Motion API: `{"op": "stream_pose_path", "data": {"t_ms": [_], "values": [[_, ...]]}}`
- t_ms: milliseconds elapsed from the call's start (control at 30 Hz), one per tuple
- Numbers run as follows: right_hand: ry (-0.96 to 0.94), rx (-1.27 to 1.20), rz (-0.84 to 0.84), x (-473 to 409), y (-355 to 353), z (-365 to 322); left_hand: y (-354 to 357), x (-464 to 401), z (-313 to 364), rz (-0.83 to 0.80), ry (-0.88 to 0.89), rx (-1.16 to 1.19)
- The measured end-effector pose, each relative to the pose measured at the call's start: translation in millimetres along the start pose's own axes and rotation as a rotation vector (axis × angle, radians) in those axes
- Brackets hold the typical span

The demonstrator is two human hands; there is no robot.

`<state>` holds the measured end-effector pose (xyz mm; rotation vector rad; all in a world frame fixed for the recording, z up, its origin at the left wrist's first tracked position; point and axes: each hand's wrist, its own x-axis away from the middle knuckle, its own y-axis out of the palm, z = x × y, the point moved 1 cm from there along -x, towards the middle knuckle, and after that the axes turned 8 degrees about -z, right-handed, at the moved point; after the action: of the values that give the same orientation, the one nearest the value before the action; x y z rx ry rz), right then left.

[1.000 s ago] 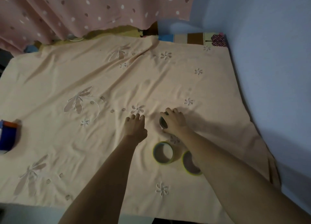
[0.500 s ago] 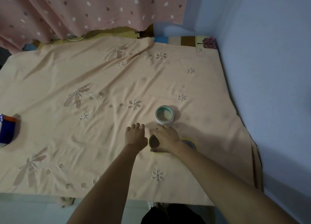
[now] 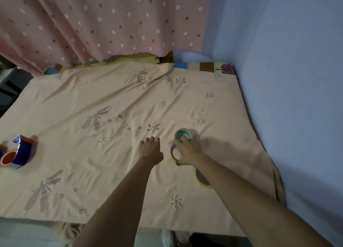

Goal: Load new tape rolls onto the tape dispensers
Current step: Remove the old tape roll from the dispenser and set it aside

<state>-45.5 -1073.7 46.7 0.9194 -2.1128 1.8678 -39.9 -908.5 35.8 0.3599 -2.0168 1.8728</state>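
Observation:
Three tape rolls lie on the peach cloth to the right of centre. A white roll with a green core (image 3: 183,134) is the farthest. Just in front of it, a yellow-edged roll (image 3: 174,153) lies under my right hand (image 3: 189,151), whose fingers curl around it with the fingertips at the white roll. A second yellow-edged roll (image 3: 202,180) shows partly from under my right forearm. My left hand (image 3: 150,149) rests flat on the cloth beside them, holding nothing. A blue and orange tape dispenser (image 3: 17,152) stands at the far left.
The peach embroidered tablecloth (image 3: 111,102) covers the table, whose front edge is near me. A blue wall (image 3: 289,79) runs close along the right side. A pink dotted curtain (image 3: 96,24) hangs at the back.
My right hand left the white roll standing farther back and came down on the nearer yellow-edged roll. The view has shifted, so more of the dispenser shows at the left. My left hand stays put.

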Motion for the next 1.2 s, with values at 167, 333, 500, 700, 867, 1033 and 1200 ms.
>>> {"op": "stream_pose_path", "data": {"t_ms": [167,333,500,700,867,1033,1200], "values": [[-0.019,0.039,0.033,-4.3,-71.1,0.0,-44.8,2.4,-9.4,-0.031,-0.113,0.095],[-0.189,0.093,0.013,-8.1,-137.2,-59.9,-80.5,50.0,-75.8,0.057,-0.321,0.142],[-0.389,0.165,0.006,-1.3,-162.2,-173.8,-91.1,140.3,-168.4,0.090,-0.564,0.192],[-0.633,0.255,0.022,32.7,-139.9,-334.5,-66.4,258.9,-267.2,0.118,-0.849,0.271],[-0.780,0.349,0.010,64.5,-94.0,-451.6,-21.7,351.0,-334.2,0.126,-1.005,0.315],[-0.838,0.406,-0.011,84.9,-53.3,-544.9,24.1,429.3,-401.8,0.100,-1.073,0.327],[-0.877,0.432,-0.003,106.8,-28.8,-613.9,52.0,484.6,-452.2,0.102,-1.113,0.322]]}}
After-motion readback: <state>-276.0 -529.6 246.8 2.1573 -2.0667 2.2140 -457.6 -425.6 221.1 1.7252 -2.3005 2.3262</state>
